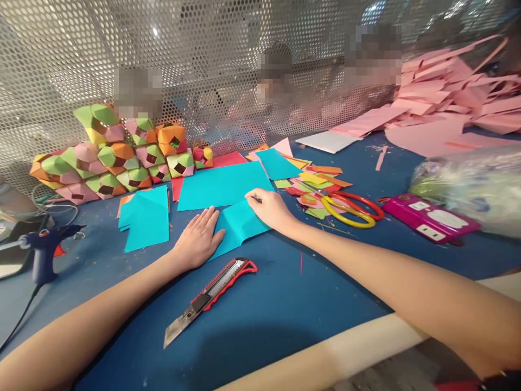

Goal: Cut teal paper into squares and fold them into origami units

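Observation:
A creased sheet of turquoise paper point(234, 231) lies on the blue table between my hands. My left hand point(200, 237) rests flat on its left edge, fingers stretched out. At its upper right edge, my right hand point(266, 207) has thumb and forefinger pinched together on the paper, the other fingers curled. Just beyond lies a larger flat turquoise sheet point(222, 184). Nearer to me is a red utility knife point(209, 293) with its blade out, pointing to the lower left. A stack of cut turquoise pieces point(148, 220) sits left of my left hand.
Folded paper balls point(109, 163) are piled at the back left, near a blue glue gun point(46, 250). Scissors point(350, 209) lie on coloured scraps to the right, beside a magenta case point(431, 217) and a plastic bag point(472, 187). Pink strips point(448, 92) heap up against a perforated metal screen point(228, 70).

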Motion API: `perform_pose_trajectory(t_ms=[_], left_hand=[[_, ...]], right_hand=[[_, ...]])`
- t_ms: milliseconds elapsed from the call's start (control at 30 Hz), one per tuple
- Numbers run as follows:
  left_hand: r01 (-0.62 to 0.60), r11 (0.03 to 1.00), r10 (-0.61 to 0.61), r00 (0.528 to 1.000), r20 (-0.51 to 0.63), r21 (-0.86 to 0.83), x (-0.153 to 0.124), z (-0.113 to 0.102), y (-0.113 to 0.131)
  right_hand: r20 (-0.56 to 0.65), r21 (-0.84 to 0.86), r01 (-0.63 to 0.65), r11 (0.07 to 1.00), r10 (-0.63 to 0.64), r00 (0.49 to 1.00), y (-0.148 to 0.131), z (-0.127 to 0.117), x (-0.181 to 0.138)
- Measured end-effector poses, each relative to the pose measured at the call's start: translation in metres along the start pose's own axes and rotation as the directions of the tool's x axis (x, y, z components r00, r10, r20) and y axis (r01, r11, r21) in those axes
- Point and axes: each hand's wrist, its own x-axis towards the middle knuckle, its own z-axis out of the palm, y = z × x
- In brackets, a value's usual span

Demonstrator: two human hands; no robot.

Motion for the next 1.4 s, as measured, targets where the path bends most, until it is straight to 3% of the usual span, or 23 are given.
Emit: perform_pose_trajectory(t_ms=[233, 367, 467, 700, 933, 1400], left_hand=[[-0.006, 0.997, -0.01, 0.98, -0.197, -0.082, -0.004, -0.008, -0.001], [-0.105, 0.994, 0.108, 0.956, -0.274, 0.024, -0.01, -0.019, 0.004], [-0.15, 0.988, 0.156, 0.958, -0.239, 0.045, -0.014, -0.019, 0.007], [-0.068, 0.997, 0.071, 0.993, -0.094, 0.03, -0.016, -0.001, 0.007], [-0.036, 0.999, 0.038, 0.998, -0.042, 0.036, -0.015, -0.002, 0.01], [-0.062, 0.998, 0.065, 0.992, -0.111, 0.027, -0.016, 0.004, 0.007]], right_hand=[[0.037, -0.021, -0.03, 0.999, 0.031, 0.999, -0.003, -0.004, 0.0], [0.092, -0.056, -0.015, 0.998, 0.02, 0.996, -0.007, -0.01, 0.0], [0.114, -0.101, -0.018, 0.995, 0.03, 0.993, -0.008, -0.014, 0.001], [0.124, -0.219, -0.015, 0.976, 0.043, 0.991, -0.007, -0.016, -0.001], [0.147, -0.303, 0.065, 0.951, -0.021, 0.989, -0.008, -0.014, -0.008], [0.178, -0.353, 0.119, 0.928, -0.058, 0.982, -0.004, -0.013, -0.007]])
